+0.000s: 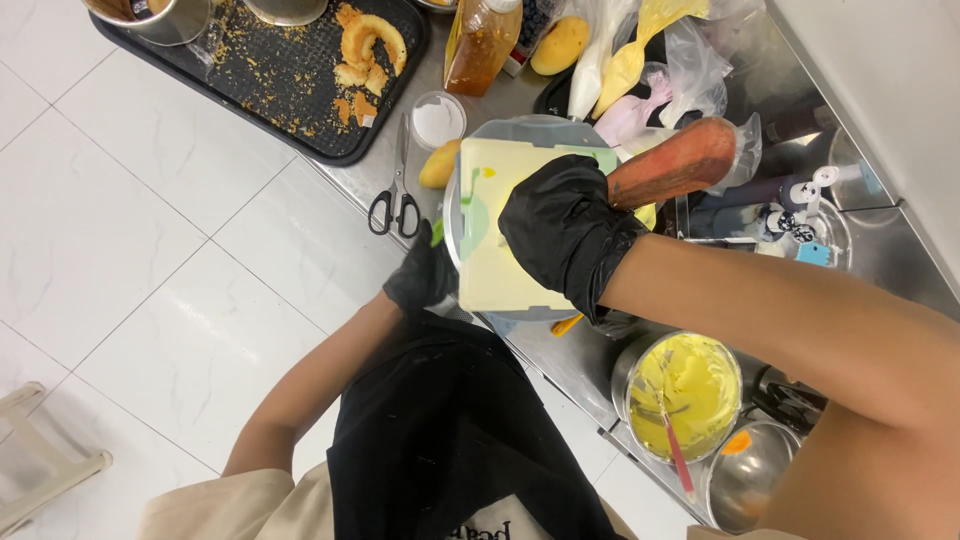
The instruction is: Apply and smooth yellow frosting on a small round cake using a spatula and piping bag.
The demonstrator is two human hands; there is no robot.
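While gripping a wooden-handled scraper [672,160], right hand [562,230] presses on pale yellow square cake [497,245] atop turntable [452,215] at counter [560,350] edge. Left hand [420,277] closed on turntable rim. Risk, judged: uneven pressure gouging frosting, or cake sliding floorward.

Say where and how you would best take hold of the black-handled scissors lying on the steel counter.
Grip the scissors by the two black loop handles, coming from the floor-side counter edge. The loops point that way, with free space, while the closed blades run between the dark tray and a small white-lidded tub.
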